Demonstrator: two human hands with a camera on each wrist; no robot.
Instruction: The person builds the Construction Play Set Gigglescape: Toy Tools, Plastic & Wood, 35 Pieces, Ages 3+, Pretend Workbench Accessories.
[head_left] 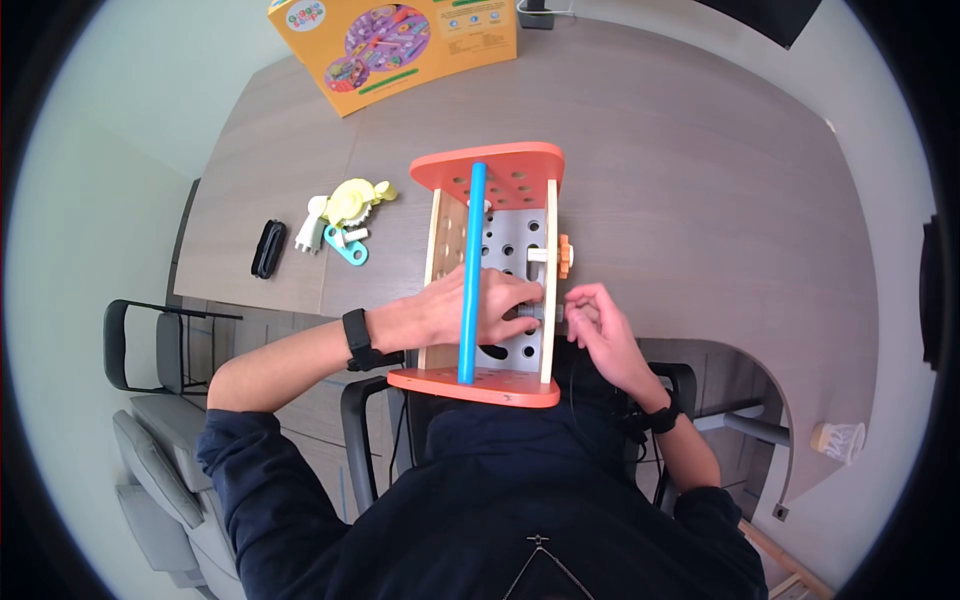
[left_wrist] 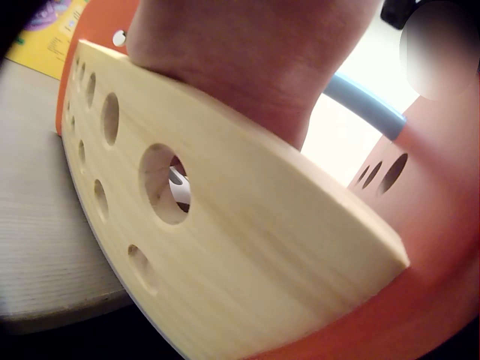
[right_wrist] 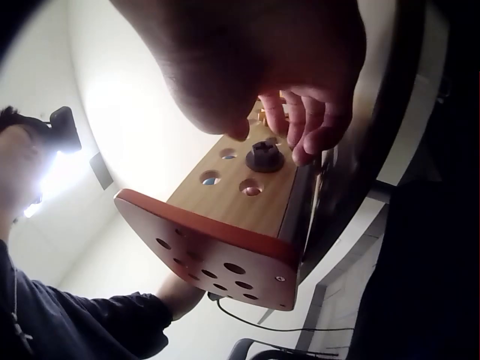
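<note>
A toy toolbox with coral end panels [head_left: 490, 165], pale wooden sides [left_wrist: 247, 225] and a blue rod handle [head_left: 472, 270] stands in front of me, its near end past the table edge. My left hand [head_left: 455, 305] reaches under the rod into the box. Its thumb and fingers pinch the threaded part of a grey bolt [head_left: 526, 312] by the right side's inner face. Outside that side, the bolt's slotted head [right_wrist: 265, 156] sticks out. My right hand [head_left: 608, 335] hovers beside it with loosely bent fingers, holding nothing. An orange nut [head_left: 566, 256] sits farther along, on a white bolt [head_left: 540, 255].
Left on the table [head_left: 680, 180] lie pale yellow toy parts [head_left: 350, 203], a teal link [head_left: 347, 250] and a black case [head_left: 268, 249]. A yellow carton [head_left: 400, 50] stands at the back. A paper cup [head_left: 838, 440] is at the far right.
</note>
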